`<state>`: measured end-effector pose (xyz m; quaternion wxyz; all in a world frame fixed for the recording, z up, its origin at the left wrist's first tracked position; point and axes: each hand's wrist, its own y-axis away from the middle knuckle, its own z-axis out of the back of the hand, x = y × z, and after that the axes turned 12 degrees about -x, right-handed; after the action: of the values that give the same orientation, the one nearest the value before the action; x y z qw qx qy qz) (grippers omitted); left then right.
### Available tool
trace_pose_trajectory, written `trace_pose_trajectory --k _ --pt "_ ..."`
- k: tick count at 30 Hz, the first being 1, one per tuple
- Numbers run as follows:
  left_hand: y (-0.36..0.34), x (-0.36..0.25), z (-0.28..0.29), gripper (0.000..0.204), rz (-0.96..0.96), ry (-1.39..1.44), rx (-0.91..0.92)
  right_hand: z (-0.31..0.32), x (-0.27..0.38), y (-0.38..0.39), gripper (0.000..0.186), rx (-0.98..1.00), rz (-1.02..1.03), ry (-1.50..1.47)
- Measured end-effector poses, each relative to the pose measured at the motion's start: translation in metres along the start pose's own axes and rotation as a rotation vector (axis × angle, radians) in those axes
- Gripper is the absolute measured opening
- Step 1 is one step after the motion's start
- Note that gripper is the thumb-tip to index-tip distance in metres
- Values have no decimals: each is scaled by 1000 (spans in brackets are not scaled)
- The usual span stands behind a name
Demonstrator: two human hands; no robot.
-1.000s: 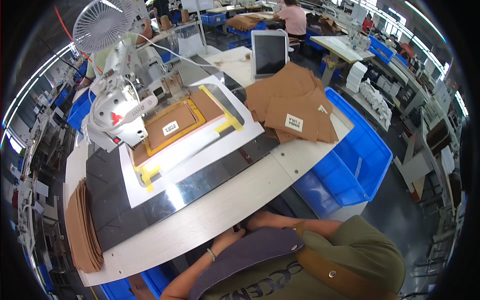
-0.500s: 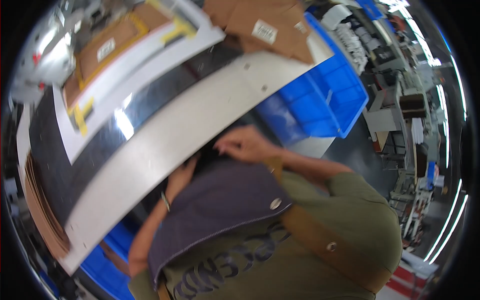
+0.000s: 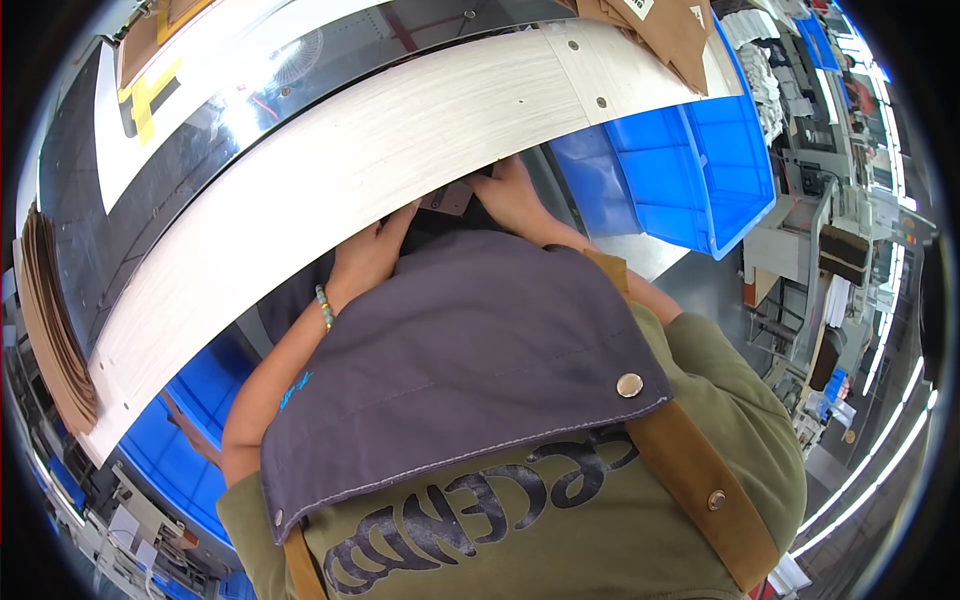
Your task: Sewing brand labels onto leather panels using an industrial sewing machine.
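At the table's front edge (image 3: 380, 130), my left hand (image 3: 370, 255), with a bead bracelet at the wrist, has its fingers bent together, their tips partly hidden beneath the edge. My right hand (image 3: 510, 200) is also closed at that edge, thumb beside a small grey rectangular object (image 3: 446, 198) with dark spots, fingertips hidden. What either hand grips I cannot make out. A dark apron bib (image 3: 460, 350) folds down over my chest below them.
Brown cut pieces lie at the table's back right (image 3: 660, 40) and in a stack (image 3: 55, 330) at far left. A template with yellow tape (image 3: 150, 100) rests on the dark plate (image 3: 260, 80). Blue bins hang right (image 3: 740, 190) and lower left (image 3: 210, 380).
My view has tilted down sharply, so the sewing machine has left it. My right hand, raised with looser fingers half a second ago, is now at the table edge beside the grey object.
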<state>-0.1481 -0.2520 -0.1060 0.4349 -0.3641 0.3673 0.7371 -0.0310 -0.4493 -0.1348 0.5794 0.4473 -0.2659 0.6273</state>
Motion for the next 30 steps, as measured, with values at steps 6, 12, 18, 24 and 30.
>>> trace_pose_trajectory --k 6,12,18,24,30 --pt "-7 30 -11 28 -436 -603 -224 -2 29 3 54 32 78 103" --pt "-19 54 -11 25 -548 -615 -520 -10 51 1 38 -102 440 176" --pt "-16 26 2 28 -492 -365 -545 -19 53 -14 37 -57 625 67" --pt "-10 5 -3 39 -416 -153 -612 -15 52 -8 37 -37 595 0" --pt "-14 8 -9 44 -360 -42 -599 -3 38 -4 43 41 512 48"
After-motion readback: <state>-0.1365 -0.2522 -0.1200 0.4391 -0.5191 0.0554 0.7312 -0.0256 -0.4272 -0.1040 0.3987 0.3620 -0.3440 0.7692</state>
